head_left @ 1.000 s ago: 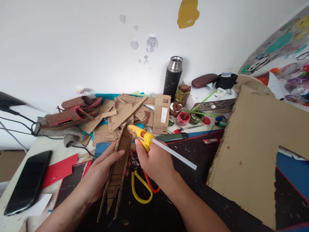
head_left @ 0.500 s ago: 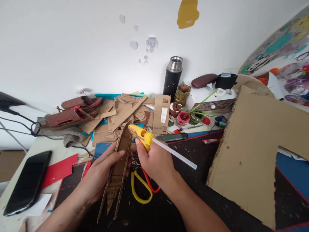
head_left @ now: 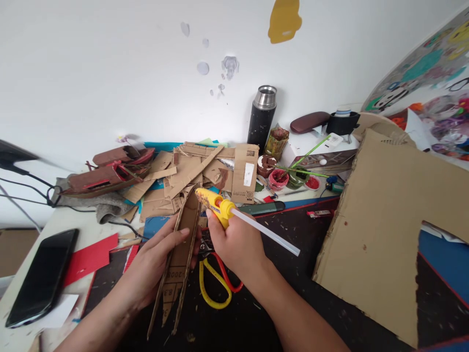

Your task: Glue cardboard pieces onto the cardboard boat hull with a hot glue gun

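Note:
My left hand (head_left: 161,254) is closed around a narrow, boat-shaped cardboard piece (head_left: 182,244) with raised side strips, its pointed end facing away. The strips' near ends stand loose beyond the printed base. In my right hand (head_left: 238,244) is a yellow hot glue gun (head_left: 218,205), with a long clear glue stick (head_left: 269,232) sticking out of its back. The gun's nozzle is close to the upper right edge of the cardboard piece; whether it touches, I cannot tell. Scissors with yellow and red handles (head_left: 216,293) lie on the dark mat below, partly hidden by my hands.
Cardboard scraps (head_left: 194,168) are heaped behind, beside brown model boats (head_left: 95,178). A black flask (head_left: 262,117) stands by open paint pots (head_left: 278,179). A large cardboard sheet (head_left: 381,225) covers the right side. A phone (head_left: 42,276) and red paper (head_left: 90,259) lie left.
The glue gun has shifted very slightly to the right along with my right hand. My left hand and the cardboard piece stay in place.

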A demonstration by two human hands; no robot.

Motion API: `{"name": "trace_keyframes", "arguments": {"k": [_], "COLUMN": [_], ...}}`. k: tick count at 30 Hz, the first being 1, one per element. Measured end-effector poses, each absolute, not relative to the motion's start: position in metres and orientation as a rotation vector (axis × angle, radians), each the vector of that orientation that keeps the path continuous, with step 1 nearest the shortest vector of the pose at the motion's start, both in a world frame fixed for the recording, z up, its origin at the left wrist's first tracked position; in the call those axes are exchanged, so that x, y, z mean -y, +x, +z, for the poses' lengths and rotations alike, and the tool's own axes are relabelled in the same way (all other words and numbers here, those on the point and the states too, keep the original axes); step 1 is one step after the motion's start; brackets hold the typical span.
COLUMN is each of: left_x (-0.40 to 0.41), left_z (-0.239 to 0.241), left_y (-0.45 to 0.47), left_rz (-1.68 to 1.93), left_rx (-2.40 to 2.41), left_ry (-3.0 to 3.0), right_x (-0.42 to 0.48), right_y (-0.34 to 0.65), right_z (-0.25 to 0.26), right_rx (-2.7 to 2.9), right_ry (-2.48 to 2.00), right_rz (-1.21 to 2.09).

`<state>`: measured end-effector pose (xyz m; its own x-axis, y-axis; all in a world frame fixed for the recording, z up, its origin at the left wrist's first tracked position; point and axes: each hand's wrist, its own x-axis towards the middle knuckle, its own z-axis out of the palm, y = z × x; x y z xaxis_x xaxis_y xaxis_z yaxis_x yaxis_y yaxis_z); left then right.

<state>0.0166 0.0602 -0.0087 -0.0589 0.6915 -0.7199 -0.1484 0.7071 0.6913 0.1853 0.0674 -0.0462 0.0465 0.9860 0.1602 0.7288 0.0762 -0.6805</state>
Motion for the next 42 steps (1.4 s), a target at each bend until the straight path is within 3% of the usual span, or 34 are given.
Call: {"name": "trace_keyframes", "arguments": {"k": [42], "left_x": [-0.0585], "left_z": [-0.0141], "left_y": [0.012], "left_rz": [0.717], "left_rx": [-1.412], "left_ry": [0.571], "right_x": [-0.0686], "right_y": [0.1864], "right_z": [-0.0474], "right_rx": [1.676], "right_ry": [-1.681], "right_rz": [0.559]}}
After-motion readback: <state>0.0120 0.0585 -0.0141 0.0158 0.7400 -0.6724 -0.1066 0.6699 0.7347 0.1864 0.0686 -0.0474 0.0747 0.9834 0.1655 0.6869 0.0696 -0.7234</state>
